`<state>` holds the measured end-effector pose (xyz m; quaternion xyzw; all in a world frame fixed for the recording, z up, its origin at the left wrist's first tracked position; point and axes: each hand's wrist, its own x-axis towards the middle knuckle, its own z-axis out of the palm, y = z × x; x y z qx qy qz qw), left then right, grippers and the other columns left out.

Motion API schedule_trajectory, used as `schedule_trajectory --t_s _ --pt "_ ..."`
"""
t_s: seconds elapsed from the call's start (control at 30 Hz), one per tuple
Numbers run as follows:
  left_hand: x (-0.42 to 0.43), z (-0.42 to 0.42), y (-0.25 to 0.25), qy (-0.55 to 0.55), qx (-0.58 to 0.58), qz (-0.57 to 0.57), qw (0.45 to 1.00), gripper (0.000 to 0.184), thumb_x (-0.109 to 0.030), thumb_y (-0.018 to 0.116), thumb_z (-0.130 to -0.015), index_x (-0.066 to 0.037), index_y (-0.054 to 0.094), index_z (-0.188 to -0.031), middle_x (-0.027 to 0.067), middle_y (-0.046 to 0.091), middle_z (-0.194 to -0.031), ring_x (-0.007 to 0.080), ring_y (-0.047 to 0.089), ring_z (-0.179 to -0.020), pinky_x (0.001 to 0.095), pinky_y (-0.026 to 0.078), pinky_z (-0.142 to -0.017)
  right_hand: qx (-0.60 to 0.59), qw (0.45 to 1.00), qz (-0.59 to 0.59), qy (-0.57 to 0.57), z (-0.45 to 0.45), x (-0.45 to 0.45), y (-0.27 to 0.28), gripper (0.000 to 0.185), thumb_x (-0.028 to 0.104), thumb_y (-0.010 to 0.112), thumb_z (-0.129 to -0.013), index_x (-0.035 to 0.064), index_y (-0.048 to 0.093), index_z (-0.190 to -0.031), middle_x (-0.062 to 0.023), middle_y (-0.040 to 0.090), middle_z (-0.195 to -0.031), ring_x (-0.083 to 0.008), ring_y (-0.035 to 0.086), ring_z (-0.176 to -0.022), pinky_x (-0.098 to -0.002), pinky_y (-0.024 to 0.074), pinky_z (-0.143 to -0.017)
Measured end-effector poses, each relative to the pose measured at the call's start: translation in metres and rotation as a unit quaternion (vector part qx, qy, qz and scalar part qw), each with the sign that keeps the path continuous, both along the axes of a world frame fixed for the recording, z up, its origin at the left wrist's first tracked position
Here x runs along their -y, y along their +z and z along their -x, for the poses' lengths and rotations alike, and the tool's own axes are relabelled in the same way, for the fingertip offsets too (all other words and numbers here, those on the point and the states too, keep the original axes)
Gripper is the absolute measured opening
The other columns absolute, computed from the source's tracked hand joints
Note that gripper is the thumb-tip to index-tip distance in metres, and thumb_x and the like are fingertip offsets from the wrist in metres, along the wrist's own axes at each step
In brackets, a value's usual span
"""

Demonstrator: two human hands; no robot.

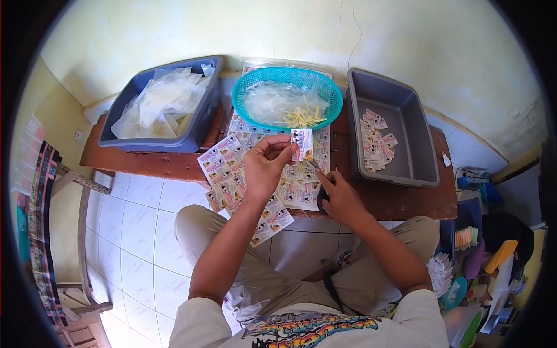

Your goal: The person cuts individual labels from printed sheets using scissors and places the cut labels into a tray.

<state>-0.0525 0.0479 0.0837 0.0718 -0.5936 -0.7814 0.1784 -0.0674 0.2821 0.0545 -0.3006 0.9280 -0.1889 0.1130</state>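
Note:
My left hand (268, 165) pinches a small printed label (302, 145) upright, just in front of the turquoise basket. In my right hand (342, 199) is a pair of scissors (322, 196) with dark handles, its blades reaching toward the lower edge of the label. Printed label sheets (223, 166) lie to the left of and under my left hand, and one sheet (271, 221) hangs over the bench's front edge. The turquoise basket (237, 105) holds clear plastic pieces and thin yellowish strips (305, 118).
On the brown bench (156, 163), a blue-grey tub (200, 129) of translucent plastic bags stands at the left. A grey tub (426, 142) with cut labels (377, 145) stands at the right. A wall rises behind. Containers and a dark bag (507, 232) are at the far right.

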Motion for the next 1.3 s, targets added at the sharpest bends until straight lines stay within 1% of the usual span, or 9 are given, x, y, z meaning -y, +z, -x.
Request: schedule_trajectory --t_s 0.37,0.63,0.87,1.03,1.07,1.13,1.17,1.23,1.3 --pt "-0.006 -0.004 0.006 -0.004 -0.004 0.037 0.999 0.021 -0.002 0.077 -0.096 0.004 0.074 -0.116 0.01 0.078 -0.101 0.0119 0.073 -0.087 0.028 0.062 -0.074 0.001 0.998 -0.059 -0.014 -0.001 0.009 0.005 0.074 0.011 0.07 -0.085 0.0128 0.05 -0.157 -0.0189 0.046 -0.139 -0.0388 0.057 -0.129 -0.0503 0.0557 -0.1" --pt "-0.023 -0.011 0.022 -0.014 -0.013 0.054 0.998 0.022 -0.002 0.076 -0.097 0.005 0.075 -0.118 0.0087 0.078 -0.1 0.0101 0.071 -0.087 0.0256 0.058 -0.077 -0.019 0.997 -0.074 0.006 -0.007 0.009 0.007 0.071 0.013 0.065 -0.087 0.0045 0.049 -0.156 -0.0211 0.051 -0.135 -0.039 0.059 -0.127 -0.0507 0.0556 -0.099" --pt "-0.036 -0.014 0.033 -0.034 -0.014 0.064 0.997 0.022 -0.002 0.075 -0.097 0.006 0.075 -0.118 0.0085 0.078 -0.101 0.0107 0.071 -0.09 0.0248 0.057 -0.082 -0.013 0.999 -0.047 0.011 -0.005 -0.009 0.014 0.068 0.017 0.067 -0.089 0.0049 0.051 -0.153 -0.0215 0.054 -0.137 -0.0395 0.065 -0.118 -0.0511 0.0553 -0.099" --pt "-0.045 -0.012 0.05 -0.057 -0.002 0.129 0.99 0.019 -0.003 0.075 -0.096 0.003 0.079 -0.114 0.0083 0.079 -0.102 0.0102 0.072 -0.091 0.0249 0.057 -0.083 -0.049 0.973 0.225 -0.004 0.007 -0.027 0.053 0.047 0.009 0.066 -0.092 0.0002 0.065 -0.137 -0.0183 0.071 -0.107 -0.0353 0.072 -0.1 -0.0459 0.0578 -0.095" --pt "-0.048 -0.011 0.055 -0.059 -0.004 0.131 0.99 0.019 -0.003 0.075 -0.096 0.003 0.079 -0.114 0.0083 0.079 -0.102 0.0102 0.072 -0.091 0.0249 0.057 -0.083 -0.052 0.972 0.227 -0.005 0.009 -0.032 0.062 0.047 0.009 0.066 -0.092 0.0002 0.065 -0.137 -0.0183 0.071 -0.107 -0.0353 0.072 -0.1 -0.0459 0.0578 -0.095" --pt "-0.054 -0.009 0.063 -0.104 -0.001 0.159 0.982 0.019 -0.003 0.075 -0.096 0.002 0.079 -0.114 0.0085 0.08 -0.101 0.0098 0.072 -0.09 0.0248 0.057 -0.082 0.005 0.929 0.368 -0.045 0.012 -0.043 0.076 0.035 0.008 0.067 -0.099 0.0019 0.068 -0.133 -0.0092 0.073 -0.104 -0.0165 0.072 -0.086 -0.0308 0.0595 -0.081" --pt "-0.057 -0.007 0.065 -0.106 -0.001 0.16 0.981 0.019 -0.003 0.075 -0.096 0.002 0.079 -0.114 0.0085 0.08 -0.101 0.0098 0.072 -0.09 0.0248 0.057 -0.082 0.004 0.928 0.369 -0.047 0.012 -0.046 0.086 0.035 0.008 0.067 -0.099 0.0019 0.068 -0.133 -0.0092 0.073 -0.104 -0.0165 0.072 -0.086 -0.0308 0.0595 -0.081" --pt "-0.061 -0.002 0.069 -0.136 -0.006 0.2 0.97 0.019 -0.004 0.075 -0.096 0.001 0.08 -0.114 0.0086 0.08 -0.1 0.0093 0.072 -0.088 0.0256 0.057 -0.08 0.152 0.872 0.461 -0.068 0.012 -0.049 0.103 0.032 0.011 0.069 -0.099 -0.0021 0.07 -0.128 -0.0146 0.077 -0.104 -0.0146 0.074 -0.083 -0.0298 0.0596 -0.074" --pt "-0.065 0.001 0.082 -0.137 -0.017 0.244 0.96 0.019 -0.004 0.075 -0.096 0.001 0.08 -0.115 0.0091 0.081 -0.099 0.0091 0.072 -0.088 0.0258 0.057 -0.08 0.145 0.892 0.425 -0.049 0.021 -0.054 0.114 0.03 0.011 0.069 -0.101 -0.0024 0.07 -0.127 -0.0096 0.076 -0.102 -0.0114 0.072 -0.084 -0.0275 0.0592 -0.074"
